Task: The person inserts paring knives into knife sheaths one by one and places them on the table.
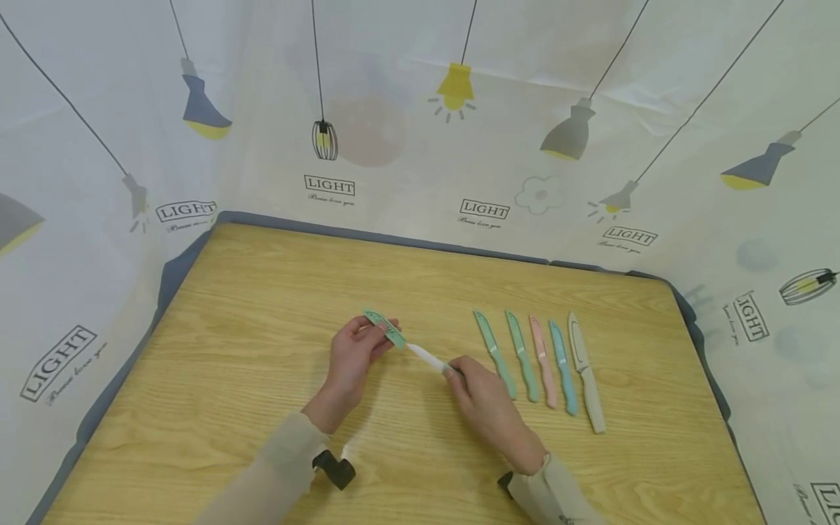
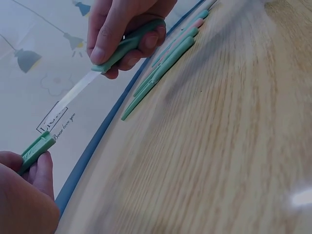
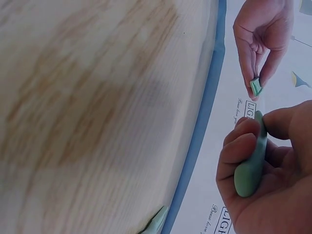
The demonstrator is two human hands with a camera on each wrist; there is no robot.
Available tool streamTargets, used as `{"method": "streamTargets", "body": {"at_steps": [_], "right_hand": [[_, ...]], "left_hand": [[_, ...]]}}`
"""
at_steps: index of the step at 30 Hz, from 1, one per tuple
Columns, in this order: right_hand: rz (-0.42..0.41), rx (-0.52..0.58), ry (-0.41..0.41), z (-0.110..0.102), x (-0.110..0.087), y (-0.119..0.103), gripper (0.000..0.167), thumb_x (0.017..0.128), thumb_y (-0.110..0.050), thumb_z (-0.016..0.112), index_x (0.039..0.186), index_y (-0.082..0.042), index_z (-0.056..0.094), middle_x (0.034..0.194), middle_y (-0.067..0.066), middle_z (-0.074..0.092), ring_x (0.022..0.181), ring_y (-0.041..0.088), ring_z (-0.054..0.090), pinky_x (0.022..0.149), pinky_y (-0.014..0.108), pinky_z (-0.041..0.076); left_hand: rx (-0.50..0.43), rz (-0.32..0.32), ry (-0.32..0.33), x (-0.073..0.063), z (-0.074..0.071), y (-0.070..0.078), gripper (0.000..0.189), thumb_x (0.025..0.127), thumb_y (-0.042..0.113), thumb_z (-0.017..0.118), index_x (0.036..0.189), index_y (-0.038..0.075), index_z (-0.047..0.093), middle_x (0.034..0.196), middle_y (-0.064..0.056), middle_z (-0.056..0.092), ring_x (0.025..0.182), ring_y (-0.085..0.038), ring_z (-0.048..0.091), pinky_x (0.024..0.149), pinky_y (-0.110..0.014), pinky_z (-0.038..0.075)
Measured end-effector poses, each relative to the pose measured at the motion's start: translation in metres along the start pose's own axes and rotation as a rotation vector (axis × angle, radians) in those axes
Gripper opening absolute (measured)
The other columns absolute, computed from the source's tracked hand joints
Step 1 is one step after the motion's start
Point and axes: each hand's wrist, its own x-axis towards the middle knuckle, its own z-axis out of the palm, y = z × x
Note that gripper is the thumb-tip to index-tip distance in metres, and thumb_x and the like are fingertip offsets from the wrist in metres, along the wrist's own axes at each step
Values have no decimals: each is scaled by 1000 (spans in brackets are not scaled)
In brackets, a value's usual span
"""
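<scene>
My left hand (image 1: 351,361) pinches a green knife sheath (image 1: 386,328) between thumb and fingers above the table. In my right hand (image 1: 485,401) is a knife with a white blade (image 1: 425,356), gripped by its green handle (image 2: 130,45). The blade tip points at the sheath's mouth and meets its end in the left wrist view. In the right wrist view the fingers curl round the green handle (image 3: 251,168), and the sheath (image 3: 256,87) shows end-on in the left hand.
Right of my hands lies a row of sheathed knives: two green ones (image 1: 518,343), a pink one (image 1: 542,357), a blue one (image 1: 563,364) and a larger beige one (image 1: 584,364). A wooden table (image 1: 262,292) bears them. Lamp-printed cloth (image 1: 394,73) hangs round it.
</scene>
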Motion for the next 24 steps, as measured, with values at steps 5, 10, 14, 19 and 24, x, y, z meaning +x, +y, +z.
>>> {"method": "streamTargets", "body": {"at_steps": [5,10,14,19,24], "right_hand": [[6,-16,3,1,1,0,12,107,-15,59,104,-7,67,74,-11,51,61,5,44,52,21,43],[26,-11,-6,1,1,0,12,107,-16,59,104,-8,68,71,-11,50,59,4,43,50,22,42],[31,-4,-10,2,1,0,12,106,-16,60,104,-8,69,70,-11,51,57,4,43,48,22,42],[35,-9,-11,1,1,-2,13,106,-17,61,104,-7,69,69,-11,51,56,4,42,47,21,40],[34,-9,-14,-1,1,-4,12,105,-16,62,104,-5,69,69,-10,50,55,3,41,46,21,40]], "left_hand": [[-13,-18,-1,0,2,-2,18,102,-1,61,118,-8,57,117,-22,73,105,-24,74,96,-34,60],[1,-13,-26,-1,4,-3,18,103,-2,60,119,-8,56,118,-22,72,107,-24,73,97,-35,59],[5,-5,-50,-2,4,-5,18,104,-2,58,120,-9,55,120,-24,71,110,-26,72,98,-36,58],[-2,4,-60,-3,5,-6,16,104,-2,58,119,-8,55,120,-25,70,110,-26,73,99,-36,58],[0,-3,-65,-4,6,-7,16,104,-1,59,118,-7,55,120,-25,70,112,-26,72,99,-35,58]]}}
